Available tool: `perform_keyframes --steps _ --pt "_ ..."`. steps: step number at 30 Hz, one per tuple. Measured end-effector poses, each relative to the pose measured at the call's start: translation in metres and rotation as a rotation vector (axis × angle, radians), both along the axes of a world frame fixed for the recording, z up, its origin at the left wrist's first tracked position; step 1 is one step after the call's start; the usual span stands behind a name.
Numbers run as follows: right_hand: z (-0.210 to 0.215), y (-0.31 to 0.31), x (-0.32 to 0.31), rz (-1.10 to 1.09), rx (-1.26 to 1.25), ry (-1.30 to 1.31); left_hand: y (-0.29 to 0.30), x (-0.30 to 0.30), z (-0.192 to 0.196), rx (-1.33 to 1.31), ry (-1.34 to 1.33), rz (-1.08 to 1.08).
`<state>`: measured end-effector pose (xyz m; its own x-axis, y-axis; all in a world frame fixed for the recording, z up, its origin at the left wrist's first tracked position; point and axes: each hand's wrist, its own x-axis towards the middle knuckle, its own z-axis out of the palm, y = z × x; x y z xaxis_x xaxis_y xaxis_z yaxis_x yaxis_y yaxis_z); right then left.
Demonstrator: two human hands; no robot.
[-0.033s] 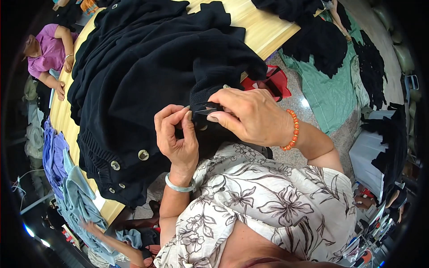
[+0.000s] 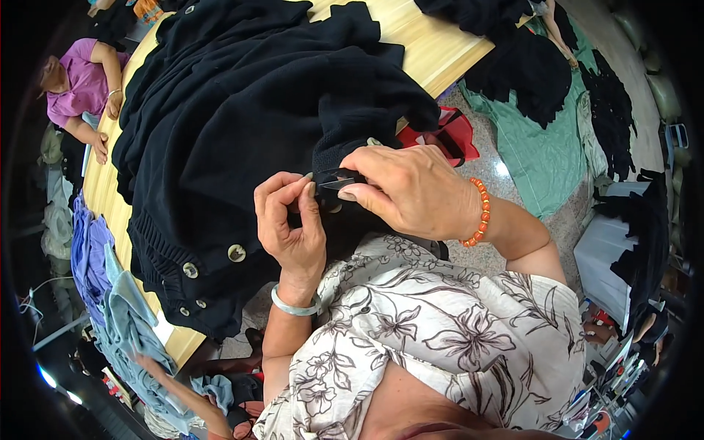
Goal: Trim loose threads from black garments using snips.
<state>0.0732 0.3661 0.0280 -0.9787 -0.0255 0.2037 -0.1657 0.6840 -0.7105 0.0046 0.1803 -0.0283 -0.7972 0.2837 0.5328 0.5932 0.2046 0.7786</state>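
Workroom floor [image 2: 480,257]: speckled, hard and smooth, catching a bright reflection on the right.
Table [image 2: 433,40]: pale wood grain, flat, straight-edged; bare on the far side and along the left edge.
Black garments [image 2: 249,139]: soft matte knit, heaped in deep folds over the table from far to near; ribbed band at near left; bulk lies under and left of the hands.
Wearer's shirt [image 2: 455,323]: white woven cloth, dark line-drawn flowers and leaves.
Green cloth [image 2: 535,165]: thin, creased, spread at far right, black knit pieces over part of it.
Light-blue cloth [image 2: 125,315]: crumpled, along the near-left table edge; purple cloth [image 2: 89,246] bunched just beyond.
Co-worker [image 2: 75,81]: purple top, at the table's far left.
Red bag-like item [image 2: 460,136]: glossy, beyond the right hand.
Right hand [image 2: 422,187]: grasping snips, orange beaded bracelet [image 2: 480,213] at wrist.
Left hand [image 2: 290,220]: thumb and forefinger tips pinched over the knit; content too small to tell. Smooth pale bangle [image 2: 295,306] at wrist.
Snips [image 2: 341,180]: slim, pointed metal blades, slightly parted, tips near the left fingertips.
Buttons [image 2: 236,253]: round, mottled pale and dark, spaced along the knit at near left.
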Motion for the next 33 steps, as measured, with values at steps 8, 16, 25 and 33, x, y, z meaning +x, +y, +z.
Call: perform_keyframes --steps 8,16,25,33 --pt "0.009 -0.007 -0.014 0.163 0.382 -0.059 -0.01 0.001 -0.003 -0.039 -0.006 -0.008" --pt "0.005 -0.013 -0.02 0.209 0.512 -0.088 -0.009 0.003 -0.002 -0.062 0.042 -0.037" --pt "-0.003 -0.015 -0.021 0.215 0.507 -0.1 -0.006 0.004 -0.005 -0.126 0.265 -0.018" --pt "-0.001 0.023 0.0 0.065 -0.209 -0.158 -0.024 0.024 0.047 0.014 -0.188 -0.61"
